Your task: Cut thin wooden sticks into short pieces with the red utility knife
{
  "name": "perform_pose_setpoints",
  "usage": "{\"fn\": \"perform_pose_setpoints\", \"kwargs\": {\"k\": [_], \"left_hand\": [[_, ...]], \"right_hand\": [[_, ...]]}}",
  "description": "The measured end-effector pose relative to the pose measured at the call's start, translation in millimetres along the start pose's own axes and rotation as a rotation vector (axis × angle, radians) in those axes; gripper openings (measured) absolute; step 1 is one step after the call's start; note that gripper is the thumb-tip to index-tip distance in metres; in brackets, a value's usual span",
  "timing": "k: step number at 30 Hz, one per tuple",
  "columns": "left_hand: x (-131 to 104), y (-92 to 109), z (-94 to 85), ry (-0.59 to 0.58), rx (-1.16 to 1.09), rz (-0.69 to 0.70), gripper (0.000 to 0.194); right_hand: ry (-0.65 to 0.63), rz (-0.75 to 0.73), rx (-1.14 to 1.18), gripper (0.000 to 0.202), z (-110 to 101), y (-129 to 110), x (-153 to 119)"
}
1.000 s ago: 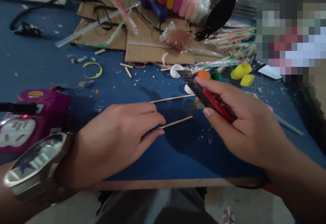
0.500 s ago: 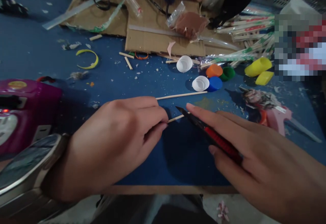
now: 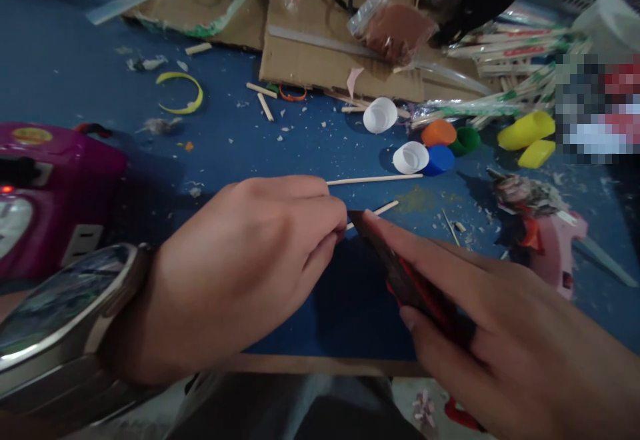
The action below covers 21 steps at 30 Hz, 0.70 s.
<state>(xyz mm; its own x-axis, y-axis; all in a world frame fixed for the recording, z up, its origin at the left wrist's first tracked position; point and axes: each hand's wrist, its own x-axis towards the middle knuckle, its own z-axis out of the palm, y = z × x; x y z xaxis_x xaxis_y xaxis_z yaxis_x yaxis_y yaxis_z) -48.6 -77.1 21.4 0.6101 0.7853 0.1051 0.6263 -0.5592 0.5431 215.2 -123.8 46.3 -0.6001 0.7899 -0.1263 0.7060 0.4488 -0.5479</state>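
My left hand (image 3: pixel 270 247), with a watch (image 3: pixel 75 300) on its wrist, pinches a thin wooden stick (image 3: pixel 388 207) against the blue tabletop. The stick's free end pokes out to the right, past the blade. In my right hand (image 3: pixel 490 307) is a red and black utility knife (image 3: pixel 420 287), index finger laid along its top. Its dark blade tip crosses the stick close to my left fingertips; whether it cuts in cannot be made out. A second wooden stick (image 3: pixel 375 180) lies just beyond my left knuckles, partly hidden by them.
A pink glue gun (image 3: pixel 550 253) lies at the right. White bottle caps (image 3: pixel 411 157) and coloured ones sit ahead, before a cardboard sheet (image 3: pixel 310 60) and bundled wrapped sticks (image 3: pixel 520 47). A purple power box (image 3: pixel 55 187) stands left. A yellow ring strip (image 3: pixel 197 97) and scraps lie about.
The knife blade has moved left along the stick, closer to my left fingertips. More of the stick's right end now shows. The whole view has shifted slightly.
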Motion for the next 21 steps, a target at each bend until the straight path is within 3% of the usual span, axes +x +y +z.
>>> {"fn": "perform_pose_setpoints", "kwargs": {"k": [16, 21], "left_hand": [[0.7, 0.8, -0.5, -0.026, -0.007, -0.022, 0.031], [-4.2, 2.0, -3.2, -0.047, -0.044, 0.036, 0.028]], "right_hand": [[-0.019, 0.034, -0.025, 0.077, 4.0, -4.9, 7.2], [-0.022, 0.036, -0.067, 0.077, 4.7, -8.1, 9.1]]}}
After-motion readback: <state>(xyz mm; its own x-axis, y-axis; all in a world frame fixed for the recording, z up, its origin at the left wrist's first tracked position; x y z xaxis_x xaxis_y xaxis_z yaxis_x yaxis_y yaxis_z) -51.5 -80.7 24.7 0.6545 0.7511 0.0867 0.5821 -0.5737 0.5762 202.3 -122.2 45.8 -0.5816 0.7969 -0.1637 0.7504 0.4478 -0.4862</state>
